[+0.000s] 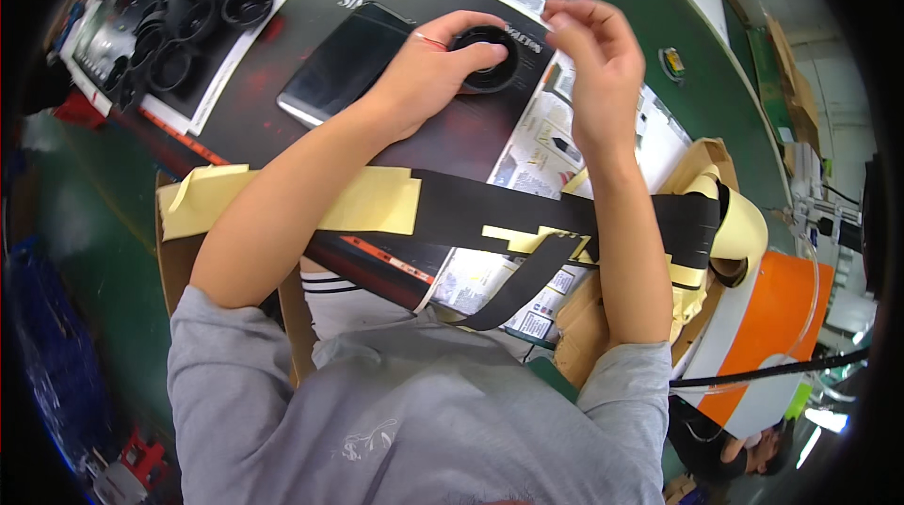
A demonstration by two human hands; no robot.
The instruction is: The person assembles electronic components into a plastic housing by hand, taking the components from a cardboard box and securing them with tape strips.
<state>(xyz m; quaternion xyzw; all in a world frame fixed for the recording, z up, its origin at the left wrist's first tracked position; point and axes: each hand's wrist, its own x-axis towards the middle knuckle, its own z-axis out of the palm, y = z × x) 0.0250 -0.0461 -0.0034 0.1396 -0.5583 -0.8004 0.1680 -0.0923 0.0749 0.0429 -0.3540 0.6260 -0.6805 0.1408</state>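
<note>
Flat black mat [461, 138], upper centre | left hand [424, 72] clamped on round black cup [493, 79]; right hand [607, 53]: finger closure unclear | slipping grip risks drop

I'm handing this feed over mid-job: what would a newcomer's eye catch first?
Probably the long black-and-yellow strip across the middle. Beyond it, at upper centre, the left hand holds a round black part. Dark cups lie heaped at upper left.

black cup [496, 78] partly hidden, grey shirt [424, 411] cut off
</note>
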